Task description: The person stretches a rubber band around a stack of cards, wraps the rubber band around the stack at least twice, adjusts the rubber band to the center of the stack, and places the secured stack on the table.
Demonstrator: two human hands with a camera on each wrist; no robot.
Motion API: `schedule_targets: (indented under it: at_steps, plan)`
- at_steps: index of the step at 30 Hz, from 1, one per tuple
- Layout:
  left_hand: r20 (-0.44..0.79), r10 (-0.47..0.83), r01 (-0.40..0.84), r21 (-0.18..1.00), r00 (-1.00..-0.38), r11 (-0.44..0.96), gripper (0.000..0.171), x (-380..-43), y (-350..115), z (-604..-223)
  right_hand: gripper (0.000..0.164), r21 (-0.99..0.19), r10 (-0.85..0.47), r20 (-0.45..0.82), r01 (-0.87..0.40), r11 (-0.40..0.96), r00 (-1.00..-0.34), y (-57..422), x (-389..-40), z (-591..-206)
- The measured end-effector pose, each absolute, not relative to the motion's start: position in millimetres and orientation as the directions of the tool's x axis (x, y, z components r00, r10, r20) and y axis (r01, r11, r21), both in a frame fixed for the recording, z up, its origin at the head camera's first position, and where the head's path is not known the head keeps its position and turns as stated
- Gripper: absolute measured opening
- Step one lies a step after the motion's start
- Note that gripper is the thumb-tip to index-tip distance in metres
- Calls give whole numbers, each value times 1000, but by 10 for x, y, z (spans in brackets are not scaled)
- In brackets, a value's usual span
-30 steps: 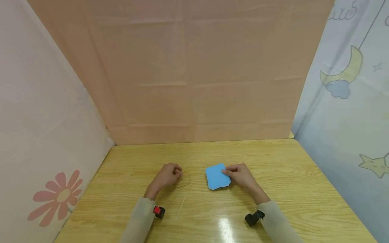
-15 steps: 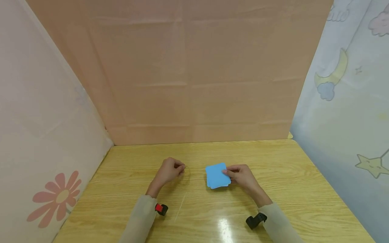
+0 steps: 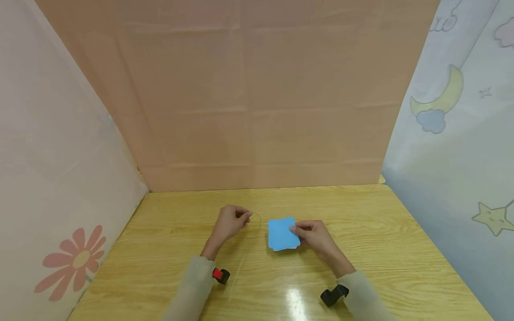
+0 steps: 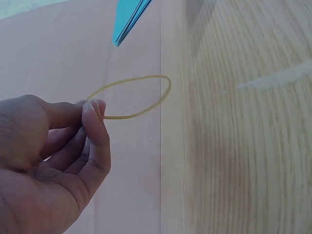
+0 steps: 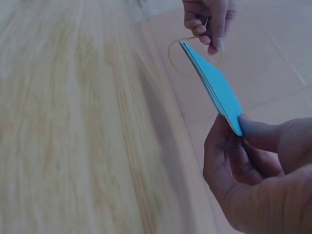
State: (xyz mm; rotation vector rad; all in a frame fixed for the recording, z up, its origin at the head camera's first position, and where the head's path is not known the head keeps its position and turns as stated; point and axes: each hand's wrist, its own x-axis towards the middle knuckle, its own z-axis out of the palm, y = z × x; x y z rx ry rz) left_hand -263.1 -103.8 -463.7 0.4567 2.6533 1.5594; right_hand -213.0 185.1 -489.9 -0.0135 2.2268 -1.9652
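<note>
Between thumb and fingertips, my left hand (image 3: 230,222) pinches a thin yellow rubber band (image 4: 139,78), which hangs out as a loose loop toward the right. My right hand (image 3: 319,239) grips a small stack of blue cards (image 3: 283,234) at its right edge, thumb on the front face. Seen edge-on in the right wrist view, the cards (image 5: 219,87) are several thin layers with rounded corners, held above the table. The loop and the stack are a short gap apart in the head view.
Both hands are over a wood-grain table (image 3: 341,205). A tan sheet (image 3: 249,111) rises behind its far edge. Printed cloths stand at the left (image 3: 72,156) and right (image 3: 453,165). Each wrist wears a small black camera, the left one (image 3: 221,275) with a red part.
My left hand has risen and moved right toward the cards, and the band's loop now stands out from its fingertips. The right hand has shifted the stack slightly left.
</note>
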Motion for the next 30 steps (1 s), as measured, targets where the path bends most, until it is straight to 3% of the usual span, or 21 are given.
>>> schedule_targets:
  at_steps: [16, 30]
  plan:
    - [122, 265, 221, 895, -956, 386, 25, -2546, -876, -4595, 36, -977, -109, -153, 134, 167, -982, 1704, -2142, -4938]
    - [128, 304, 237, 904, -944, 355, 24, -2478, -857, -4653, 38, -983, -134, -153, 138, 118, -979, 1700, -2105, -4942]
